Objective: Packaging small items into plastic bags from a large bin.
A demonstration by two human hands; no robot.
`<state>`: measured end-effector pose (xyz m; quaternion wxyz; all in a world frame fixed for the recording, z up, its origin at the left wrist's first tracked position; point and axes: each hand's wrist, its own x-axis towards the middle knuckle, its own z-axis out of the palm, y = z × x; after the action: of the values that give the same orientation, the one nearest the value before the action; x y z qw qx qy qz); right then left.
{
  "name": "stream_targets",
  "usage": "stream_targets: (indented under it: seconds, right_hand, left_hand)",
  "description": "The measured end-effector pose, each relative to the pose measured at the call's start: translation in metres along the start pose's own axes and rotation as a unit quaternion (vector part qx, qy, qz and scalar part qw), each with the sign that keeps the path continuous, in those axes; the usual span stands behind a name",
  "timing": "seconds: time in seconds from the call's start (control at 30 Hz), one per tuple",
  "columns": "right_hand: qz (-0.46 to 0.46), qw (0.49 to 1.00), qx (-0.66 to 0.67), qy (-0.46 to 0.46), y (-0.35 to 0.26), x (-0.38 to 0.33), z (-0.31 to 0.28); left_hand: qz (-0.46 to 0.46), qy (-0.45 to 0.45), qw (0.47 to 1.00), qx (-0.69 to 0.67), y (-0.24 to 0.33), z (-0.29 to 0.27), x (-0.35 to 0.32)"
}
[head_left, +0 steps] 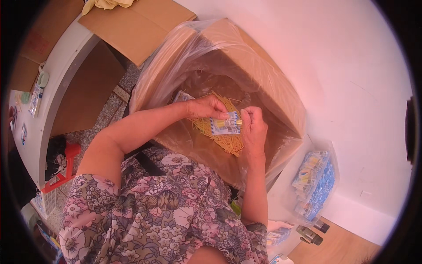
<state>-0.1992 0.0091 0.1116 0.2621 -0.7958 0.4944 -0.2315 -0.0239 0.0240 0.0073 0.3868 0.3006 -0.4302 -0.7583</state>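
Over a deep plastic-lined cardboard box (259, 61), my left hand (206, 107) pinches the upper edge of a small clear packet (223, 126) with blue-and-white print. Yellow sticks show through its film. At the packet's right side my right hand (255, 132) is closed, thumb against fingers, on the ends of a few yellow sticks (239, 122) that reach into the packet. Below both hands lies a loose heap of thin yellow sticks (226, 144) in the box. Another printed packet (182, 96) lies behind my left wrist, partly hidden by it.
A clear bag of blue-and-white packets (314, 185) stands right of the box. Near it lies a dark metal clasp-like object (309, 235). A white table (59, 83) with small items is at left, a red object (66, 165) beneath. A cardboard flap (136, 28) extends behind.
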Motion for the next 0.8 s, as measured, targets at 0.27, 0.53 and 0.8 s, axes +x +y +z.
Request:
stream_targets:
  seconds: [0.27, 0.53, 0.8]
  right_hand:
    - [0.02, 0.999, 0.034, 0.016, 0.012, -0.006, -0.001]
    - [0.062, 0.993, 0.091, 0.03, 0.007, -0.005, -0.006]
    - [0.179, 0.92, 0.298, 0.181, 0.057, -0.006, 0.005]
  left_hand:
    - [-0.01, 0.004, 1.0, 0.024, 0.0, -0.002, 0.0]
    - [-0.01, 0.005, 1.0, 0.009, -0.003, -0.004, 0.001]
    - [0.012, 0.06, 0.998, 0.035, 0.002, -0.013, 0.003]
